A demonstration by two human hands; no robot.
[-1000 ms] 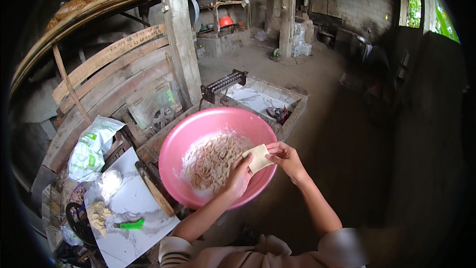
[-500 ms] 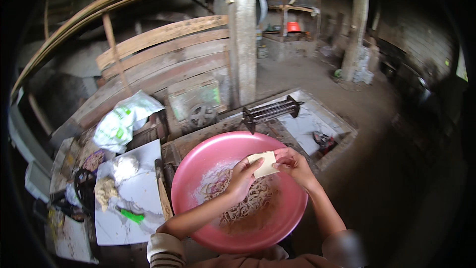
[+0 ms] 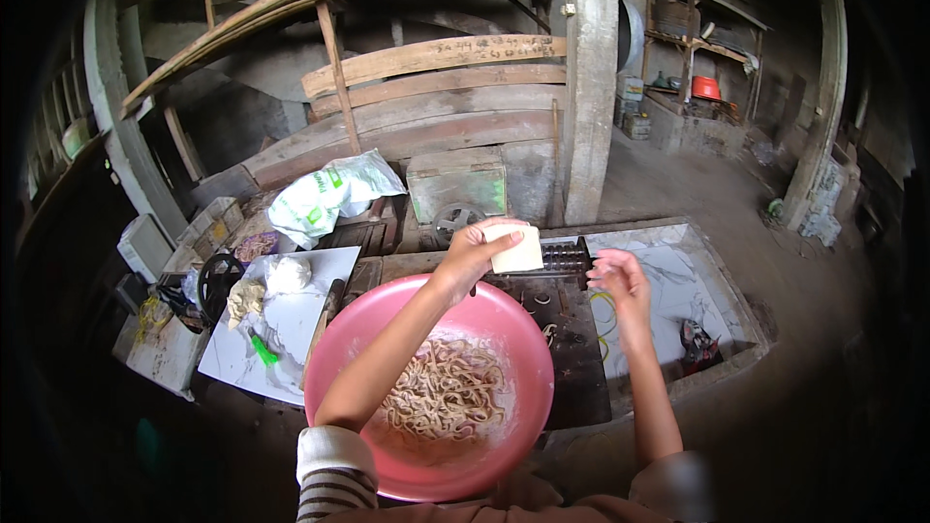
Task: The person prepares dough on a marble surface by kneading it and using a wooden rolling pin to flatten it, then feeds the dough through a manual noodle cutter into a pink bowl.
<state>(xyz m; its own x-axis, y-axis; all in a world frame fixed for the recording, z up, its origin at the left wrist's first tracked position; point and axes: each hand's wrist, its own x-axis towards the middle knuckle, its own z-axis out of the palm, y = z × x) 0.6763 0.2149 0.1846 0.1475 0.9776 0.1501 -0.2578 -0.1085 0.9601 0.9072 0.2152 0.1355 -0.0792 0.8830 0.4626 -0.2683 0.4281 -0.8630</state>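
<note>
A pale, flat square sheet of dough [image 3: 521,254] is pinched in my left hand [image 3: 470,260], held up beyond the basin's far rim. Behind it lies a dark ridged roller [image 3: 564,258], partly hidden by the sheet. My right hand [image 3: 625,283] is at the roller's right end with its fingers apart and slightly blurred; I see nothing held in it. Whether it touches the roller, I cannot tell. Below my left forearm stands a pink basin [image 3: 528,368] with floury, curly noodle strips [image 3: 450,392] heaped inside.
At left, a white marbled board [image 3: 281,363] bears a dough lump [image 3: 245,300], a white mound [image 3: 288,273] and a green-handled tool [image 3: 263,349]. Behind are a plastic sack [image 3: 334,196] and a concrete post [image 3: 589,87]. A framed marbled slab [image 3: 668,281] lies at right.
The view has swung left. My hands have parted: the left keeps the dough sheet and has moved forward from over the basin, while the right has let go and moved right to the roller's end.
</note>
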